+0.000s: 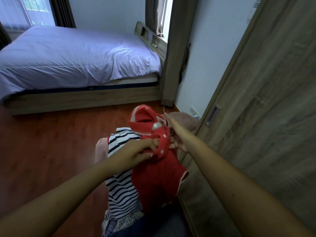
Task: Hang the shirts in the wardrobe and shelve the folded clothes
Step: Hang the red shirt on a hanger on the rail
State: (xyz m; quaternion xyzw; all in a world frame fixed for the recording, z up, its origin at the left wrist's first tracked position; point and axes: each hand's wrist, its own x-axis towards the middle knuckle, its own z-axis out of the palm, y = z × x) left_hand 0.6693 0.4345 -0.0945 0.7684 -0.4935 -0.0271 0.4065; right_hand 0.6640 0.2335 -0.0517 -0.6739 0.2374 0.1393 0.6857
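Red fleece is filling the middle of the view: a hooded red jacket with white snap buttons is hanging in front of the person, at the front of a bunch of garments that also includes a navy-and-white striped shirt, something pale pink at the left edge and a patterned piece at the bottom. The left hand is pinching the jacket's buttoned front edge, its fingers clamped on the red fabric. The right hand is reaching in beside the collar with fingers spread apart; it may be touching a hanger hook or thin wire there, but blur makes that hard to confirm. All of this is happening just beside the wood-grain sliding wardrobe door, which is looking closed, with the bed well apart across the wooden floor. Judging from this, the jacket is not yet hung. The risks are plain enough: with only a pinch on one edge, the heavy fleece could be slipping free or dragging the striped shirt down to the floor, and the loose hood could be snagging as the bunch is being moved towards the wardrobe.
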